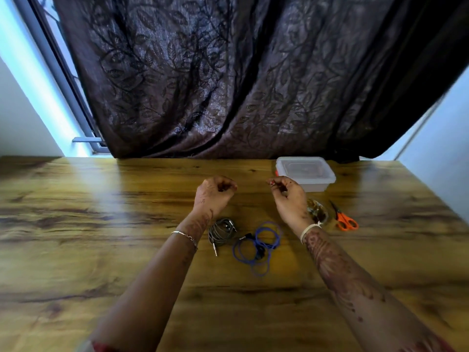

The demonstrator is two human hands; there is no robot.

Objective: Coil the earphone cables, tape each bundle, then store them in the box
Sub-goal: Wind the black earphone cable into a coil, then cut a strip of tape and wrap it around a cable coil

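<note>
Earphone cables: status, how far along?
Done: grey cable lies in a tight coil, blue cable in looser loops; no tape visible on either. In hand: left hand and right hand raised with curled fingers, nothing clearly held. Left: taping both with the tape roll and scissors, then into the lidded box.

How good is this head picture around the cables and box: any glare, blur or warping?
Head view: window light from the left lays a pale glare band on the table; wide-angle warping tilts the curtain; the lower corners smear with blur; the grey cable, blue cable and scissors read clearly; the box is soft, its contents unclear.
</note>
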